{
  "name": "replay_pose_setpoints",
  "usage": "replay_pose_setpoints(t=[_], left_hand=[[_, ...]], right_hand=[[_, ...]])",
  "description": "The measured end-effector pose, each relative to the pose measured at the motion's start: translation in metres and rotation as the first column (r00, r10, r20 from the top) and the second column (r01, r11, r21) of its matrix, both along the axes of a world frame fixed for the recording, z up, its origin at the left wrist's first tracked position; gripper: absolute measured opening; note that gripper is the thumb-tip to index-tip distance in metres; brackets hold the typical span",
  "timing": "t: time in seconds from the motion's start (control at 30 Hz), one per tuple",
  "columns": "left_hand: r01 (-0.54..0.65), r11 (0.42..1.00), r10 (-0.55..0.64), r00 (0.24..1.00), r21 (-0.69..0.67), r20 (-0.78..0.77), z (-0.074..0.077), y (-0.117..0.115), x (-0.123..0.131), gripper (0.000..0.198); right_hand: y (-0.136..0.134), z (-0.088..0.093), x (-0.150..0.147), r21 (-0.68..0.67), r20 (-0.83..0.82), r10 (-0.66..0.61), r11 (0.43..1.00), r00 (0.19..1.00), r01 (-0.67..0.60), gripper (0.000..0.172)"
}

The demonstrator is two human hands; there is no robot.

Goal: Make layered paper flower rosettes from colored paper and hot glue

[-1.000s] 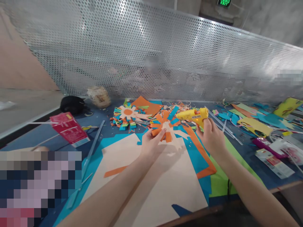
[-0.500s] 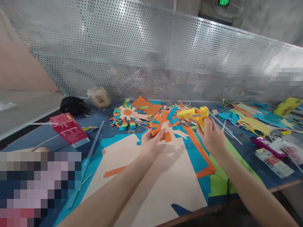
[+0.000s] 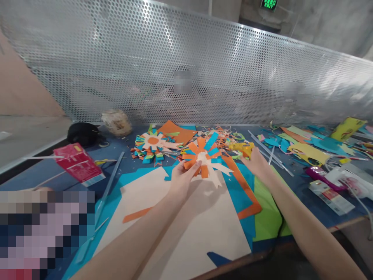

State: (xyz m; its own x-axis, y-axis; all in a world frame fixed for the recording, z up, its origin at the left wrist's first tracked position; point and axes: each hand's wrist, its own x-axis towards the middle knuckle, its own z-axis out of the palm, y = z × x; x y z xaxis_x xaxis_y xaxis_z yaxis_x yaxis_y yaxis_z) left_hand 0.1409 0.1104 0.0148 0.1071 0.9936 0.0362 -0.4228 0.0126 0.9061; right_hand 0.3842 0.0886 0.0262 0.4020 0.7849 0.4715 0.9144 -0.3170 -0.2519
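My left hand (image 3: 181,175) pinches a paper rosette (image 3: 199,144) by its lower left edge, above the pale sheet. Orange and blue loops ring its whitish middle, and pale ribbon tails hang at its lower right. To the right, my right hand (image 3: 257,164) is wrapped round the handle of a yellow hot glue gun (image 3: 239,146), held low over the table with its nozzle pointing left. A finished-looking rosette (image 3: 153,143) with an orange centre lies behind my left hand.
Pale sheet (image 3: 201,229), blue and green paper (image 3: 269,210) cover the near table. Glue sticks (image 3: 112,175) lie left by a red carton (image 3: 77,163). Paper scraps (image 3: 309,151) and a purple-and-white glue gun (image 3: 323,177) are right. A perforated metal screen (image 3: 204,70) stands behind. Someone's blurred arm shows lower left.
My right hand has lowered the glue gun toward the table, away from the rosette. The rosette stays in my left hand, nearly still. The view has shifted slightly.
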Motion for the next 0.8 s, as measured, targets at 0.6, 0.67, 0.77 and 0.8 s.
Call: replay_pose_setpoints(t=[0.6,0.67,0.77,0.8], left_hand=[[0.165,0.986,-0.165,0.986,-0.030,-0.007,0.010,-0.018,0.007,0.038],[0.173,0.984,-0.173,0.985,-0.033,-0.004,0.009,-0.018,0.009,0.037],[0.185,0.982,-0.186,0.983,-0.022,-0.008,0.006,-0.018,0.010,0.036],[0.192,0.981,-0.192,0.981,-0.015,-0.013,0.006,-0.018,0.010,0.036]], right_hand=[[-0.039,0.037,-0.059,0.410,0.117,0.663,0.645,0.739,-0.645,0.029],[-0.042,0.039,-0.060,0.427,0.152,0.675,0.614,0.722,-0.664,0.026],[-0.043,0.042,-0.060,0.446,0.145,0.683,0.601,0.716,-0.663,0.023],[-0.043,0.043,-0.060,0.452,0.136,0.683,0.602,0.718,-0.658,0.020]])
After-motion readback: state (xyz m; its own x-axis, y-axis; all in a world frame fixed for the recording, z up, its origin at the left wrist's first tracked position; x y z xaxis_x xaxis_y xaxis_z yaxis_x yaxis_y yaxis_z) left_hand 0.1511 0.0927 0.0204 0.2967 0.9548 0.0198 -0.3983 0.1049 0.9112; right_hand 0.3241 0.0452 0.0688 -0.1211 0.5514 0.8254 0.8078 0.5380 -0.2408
